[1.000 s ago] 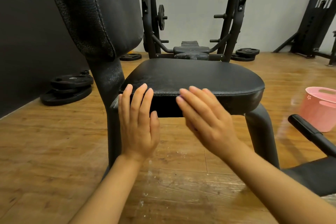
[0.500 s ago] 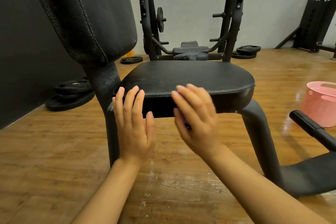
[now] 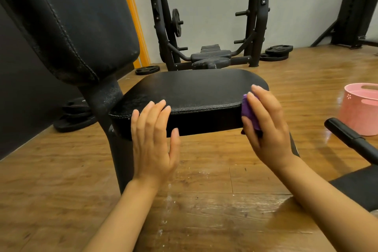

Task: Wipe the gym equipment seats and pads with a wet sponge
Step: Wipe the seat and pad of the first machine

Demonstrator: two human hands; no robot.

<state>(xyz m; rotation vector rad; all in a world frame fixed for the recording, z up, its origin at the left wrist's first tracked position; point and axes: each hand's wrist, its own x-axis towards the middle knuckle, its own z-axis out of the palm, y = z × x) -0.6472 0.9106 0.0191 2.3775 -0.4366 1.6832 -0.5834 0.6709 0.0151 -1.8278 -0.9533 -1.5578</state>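
The black seat (image 3: pixel 190 92) sits at centre, its leather grainy, stitched along the near edge. A purple sponge (image 3: pixel 248 113) presses its 3 o'clock corner, gripped by the right hand (image 3: pixel 266 125). The left hand (image 3: pixel 153 139), fingers straight, rests flat against the near edge at 8 o'clock.

We see a pink plastic bucket (image 3: pixel 360 108) on the wooden plank floor (image 3: pixel 51 180), and round black weight plates (image 3: pixel 277 52) by a black steel rack (image 3: pixel 256 16).

The right hand (image 3: pixel 266 127) hides most of the purple sponge (image 3: pixel 248 114); the frame edge crops the pink basket (image 3: pixel 360 108).
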